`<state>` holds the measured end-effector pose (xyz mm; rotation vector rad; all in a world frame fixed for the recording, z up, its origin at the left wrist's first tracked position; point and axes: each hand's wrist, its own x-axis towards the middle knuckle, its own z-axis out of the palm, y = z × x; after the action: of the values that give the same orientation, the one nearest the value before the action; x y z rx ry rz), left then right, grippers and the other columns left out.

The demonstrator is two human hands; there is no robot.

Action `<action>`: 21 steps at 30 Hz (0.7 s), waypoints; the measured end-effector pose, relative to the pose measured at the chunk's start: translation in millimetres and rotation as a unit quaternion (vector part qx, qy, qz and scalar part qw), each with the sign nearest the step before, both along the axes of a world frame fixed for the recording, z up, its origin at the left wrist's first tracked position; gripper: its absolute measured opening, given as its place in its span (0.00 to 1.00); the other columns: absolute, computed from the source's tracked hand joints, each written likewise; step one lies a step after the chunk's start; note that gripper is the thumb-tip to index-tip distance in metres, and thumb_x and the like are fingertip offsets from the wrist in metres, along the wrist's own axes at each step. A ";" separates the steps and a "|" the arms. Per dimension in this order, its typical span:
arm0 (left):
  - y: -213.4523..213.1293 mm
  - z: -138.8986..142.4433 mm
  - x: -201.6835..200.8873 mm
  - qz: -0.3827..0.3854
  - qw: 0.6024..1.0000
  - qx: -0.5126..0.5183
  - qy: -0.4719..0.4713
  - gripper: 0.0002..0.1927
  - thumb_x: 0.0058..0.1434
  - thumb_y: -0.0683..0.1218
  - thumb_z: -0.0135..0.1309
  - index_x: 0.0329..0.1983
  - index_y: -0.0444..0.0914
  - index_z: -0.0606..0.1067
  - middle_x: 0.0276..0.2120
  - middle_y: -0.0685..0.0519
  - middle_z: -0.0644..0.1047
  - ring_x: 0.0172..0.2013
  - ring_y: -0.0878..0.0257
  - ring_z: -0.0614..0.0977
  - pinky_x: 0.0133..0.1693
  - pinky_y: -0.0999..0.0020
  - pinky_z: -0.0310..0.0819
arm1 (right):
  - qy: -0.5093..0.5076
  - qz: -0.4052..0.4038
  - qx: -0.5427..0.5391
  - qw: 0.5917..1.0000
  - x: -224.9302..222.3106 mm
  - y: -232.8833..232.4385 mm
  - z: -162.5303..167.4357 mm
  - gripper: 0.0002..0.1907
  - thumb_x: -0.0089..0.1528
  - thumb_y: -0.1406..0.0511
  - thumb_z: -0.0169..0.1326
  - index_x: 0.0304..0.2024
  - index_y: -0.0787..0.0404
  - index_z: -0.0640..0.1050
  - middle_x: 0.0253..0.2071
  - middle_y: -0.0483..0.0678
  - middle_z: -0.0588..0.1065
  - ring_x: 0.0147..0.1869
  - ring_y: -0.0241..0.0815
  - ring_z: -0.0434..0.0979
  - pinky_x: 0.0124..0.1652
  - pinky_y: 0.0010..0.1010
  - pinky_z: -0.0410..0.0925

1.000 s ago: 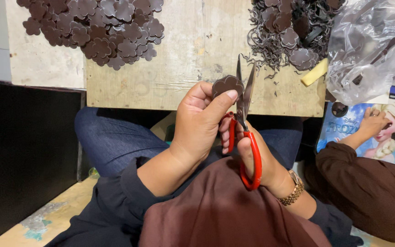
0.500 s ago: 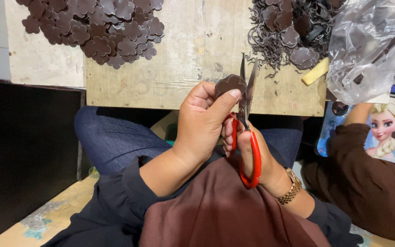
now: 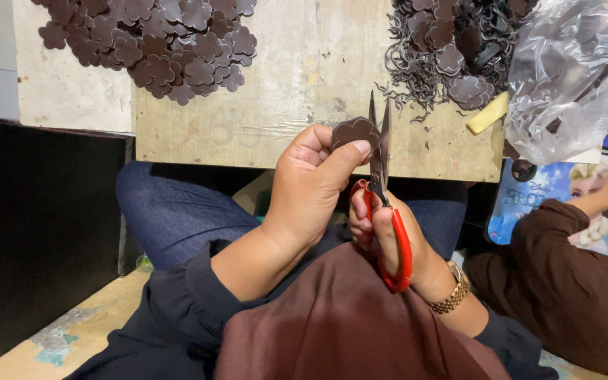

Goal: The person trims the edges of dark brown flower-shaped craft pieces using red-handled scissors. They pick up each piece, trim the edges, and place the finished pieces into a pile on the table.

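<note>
A: Quick rundown, what's each hand doing?

B: Left hand (image 3: 314, 186) pinches a dark brown flower-shaped piece (image 3: 355, 131) btwn thumb and fingers, held up just over the near edge of the wooden board (image 3: 304, 98). Right hand (image 3: 388, 236) is closed thru the red handles of the scissors (image 3: 383, 190), grip firm.

A: Blades?

B: Parted narrowly, tips up, right beside the piece's right edge, touching it or nearly; can't tell if they're biting in yet.

A: What could go wrong?

B: IMO the thumb. Left thumb tip sits on the piece just beside the blades, so a slip or a fast snip could nick it. Also the piece is small and only pinched at its lower left; if it twists in the grip, the cut could run into a petal instead of following the scalloped edge. It could also drop into the lap.

A: Which way does stuff point?

B: Scissors' long axis runs near vertical in view: tips away from the person toward the board, handles back toward the body. The piece is roughly round, no real long axis; its flat face is toward the camera.

A: Around them?

B: Pile of flower pieces (image 3: 156, 42) far left on the board, tangle of trimmings (image 3: 445, 49) far right, clear plastic bag (image 3: 571, 70) beside that. Another person's sleeve (image 3: 564, 281) at right, well apart.
</note>
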<state>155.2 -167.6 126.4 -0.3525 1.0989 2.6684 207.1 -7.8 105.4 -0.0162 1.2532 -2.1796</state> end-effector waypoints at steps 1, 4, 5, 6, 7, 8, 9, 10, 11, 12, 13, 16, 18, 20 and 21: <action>-0.5 0.1 -0.6 -0.002 1.000 -0.007 0.002 0.04 0.65 0.37 0.58 0.38 0.36 0.73 0.36 0.53 0.80 0.33 0.72 0.78 0.36 0.76 0.74 | 0.005 0.005 0.009 1.000 0.0 2.0 1.3 0.32 0.63 0.39 0.55 0.43 0.58 0.64 0.32 0.39 0.58 0.32 0.30 0.53 0.31 0.22 0.53; -1.6 -0.4 -2.4 -0.007 0.999 -0.035 0.004 0.05 0.65 0.38 0.59 0.39 0.37 0.74 0.35 0.54 0.79 0.30 0.74 0.74 0.31 0.79 0.67 | 0.012 0.010 0.027 0.999 0.3 4.9 3.4 0.31 0.64 0.39 0.53 0.42 0.58 0.64 0.30 0.39 0.58 0.30 0.30 0.52 0.30 0.22 0.52; -1.8 -0.8 -3.4 -0.008 0.999 -0.049 0.001 0.05 0.64 0.39 0.59 0.39 0.38 0.74 0.34 0.55 0.79 0.30 0.74 0.74 0.30 0.78 0.67 | 0.014 0.011 0.032 0.999 0.4 5.3 3.5 0.31 0.64 0.39 0.53 0.42 0.58 0.64 0.30 0.39 0.58 0.29 0.29 0.52 0.29 0.22 0.52; -1.9 -1.1 -4.1 -0.009 0.998 -0.062 -0.001 0.05 0.63 0.40 0.59 0.38 0.38 0.74 0.34 0.55 0.79 0.29 0.74 0.74 0.30 0.78 0.67 | 0.017 0.012 0.033 0.999 0.1 5.6 3.2 0.31 0.64 0.39 0.52 0.42 0.58 0.64 0.30 0.38 0.57 0.29 0.29 0.52 0.29 0.22 0.52; -1.8 -1.2 -4.3 -0.010 0.998 -0.067 0.004 0.05 0.63 0.40 0.59 0.38 0.38 0.74 0.34 0.55 0.79 0.30 0.74 0.74 0.30 0.78 0.68 | 0.020 0.012 0.034 0.999 -0.2 6.0 2.6 0.31 0.64 0.39 0.52 0.41 0.58 0.64 0.29 0.38 0.57 0.29 0.29 0.51 0.28 0.22 0.52; -2.0 -1.2 -4.2 -0.012 0.997 -0.071 0.009 0.05 0.63 0.41 0.59 0.38 0.38 0.74 0.34 0.55 0.79 0.30 0.74 0.74 0.31 0.78 0.68 | 0.023 0.012 0.036 0.999 0.0 6.2 2.2 0.31 0.65 0.39 0.52 0.41 0.58 0.64 0.29 0.38 0.57 0.28 0.29 0.51 0.28 0.22 0.51; -1.9 -1.0 -4.6 -0.014 0.997 -0.076 0.015 0.05 0.64 0.41 0.60 0.38 0.39 0.74 0.34 0.56 0.79 0.30 0.74 0.74 0.31 0.78 0.68 | 0.025 0.013 0.040 0.999 -0.3 6.9 1.8 0.31 0.64 0.39 0.52 0.41 0.58 0.64 0.29 0.38 0.57 0.28 0.29 0.51 0.28 0.22 0.51; -2.2 -1.0 -4.5 -0.015 0.997 -0.074 0.015 0.05 0.64 0.41 0.60 0.38 0.39 0.74 0.34 0.55 0.79 0.30 0.74 0.74 0.31 0.78 0.68 | 0.026 0.013 0.044 0.999 0.1 7.4 1.2 0.31 0.64 0.39 0.51 0.41 0.58 0.64 0.29 0.38 0.57 0.28 0.29 0.51 0.28 0.22 0.51; -2.4 -0.6 -4.9 -0.015 0.997 -0.073 0.016 0.05 0.64 0.41 0.60 0.38 0.39 0.74 0.34 0.55 0.79 0.30 0.74 0.74 0.31 0.78 0.68 | 0.027 0.013 0.047 0.998 -0.3 8.2 0.8 0.31 0.64 0.38 0.51 0.41 0.58 0.64 0.29 0.38 0.57 0.28 0.29 0.51 0.28 0.22 0.51; -2.5 -0.5 -5.3 -0.016 0.997 -0.072 0.017 0.05 0.63 0.41 0.60 0.38 0.39 0.74 0.34 0.55 0.80 0.30 0.74 0.74 0.31 0.78 0.67 | 0.029 0.013 0.048 0.998 -0.5 8.8 0.3 0.31 0.64 0.38 0.52 0.41 0.58 0.64 0.29 0.38 0.58 0.29 0.30 0.52 0.28 0.22 0.51; -2.5 -0.2 -6.0 -0.014 0.997 -0.075 0.019 0.05 0.63 0.41 0.60 0.38 0.39 0.74 0.34 0.55 0.79 0.30 0.74 0.73 0.31 0.78 0.67 | 0.031 0.014 0.049 0.998 -0.9 9.3 -0.4 0.31 0.64 0.38 0.52 0.40 0.58 0.64 0.29 0.39 0.58 0.29 0.30 0.52 0.28 0.22 0.52; -2.8 0.0 -7.3 -0.009 0.996 -0.082 0.023 0.05 0.63 0.41 0.60 0.38 0.39 0.74 0.34 0.55 0.79 0.29 0.74 0.73 0.31 0.78 0.66 | 0.036 0.018 0.056 0.998 -1.2 11.7 -1.2 0.31 0.64 0.38 0.52 0.40 0.58 0.64 0.29 0.39 0.59 0.29 0.30 0.52 0.28 0.22 0.52; -3.2 -0.1 -7.8 -0.010 0.996 -0.081 0.025 0.05 0.64 0.41 0.60 0.38 0.39 0.74 0.34 0.55 0.80 0.29 0.74 0.72 0.31 0.78 0.66 | 0.032 0.019 0.057 0.998 -1.1 12.7 -1.8 0.31 0.64 0.39 0.52 0.40 0.58 0.64 0.29 0.39 0.59 0.28 0.30 0.52 0.28 0.22 0.52; -3.3 -0.2 -8.1 -0.010 0.996 -0.083 0.030 0.05 0.64 0.41 0.60 0.38 0.39 0.74 0.34 0.55 0.80 0.28 0.75 0.72 0.31 0.78 0.66 | 0.022 0.018 0.051 0.998 -0.9 12.8 -2.6 0.30 0.64 0.40 0.53 0.40 0.58 0.64 0.29 0.39 0.58 0.28 0.29 0.51 0.27 0.22 0.51; -3.4 -0.3 -8.5 -0.009 0.996 -0.085 0.034 0.05 0.64 0.41 0.60 0.38 0.39 0.74 0.34 0.55 0.80 0.28 0.75 0.72 0.31 0.78 0.65 | 0.026 0.018 0.051 0.998 -1.3 12.8 -3.0 0.30 0.64 0.40 0.52 0.40 0.58 0.64 0.29 0.39 0.58 0.28 0.29 0.51 0.27 0.23 0.51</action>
<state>146.7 -171.0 126.1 -0.2826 1.3469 2.5956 205.8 5.1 102.4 -0.0539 1.3803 -2.0937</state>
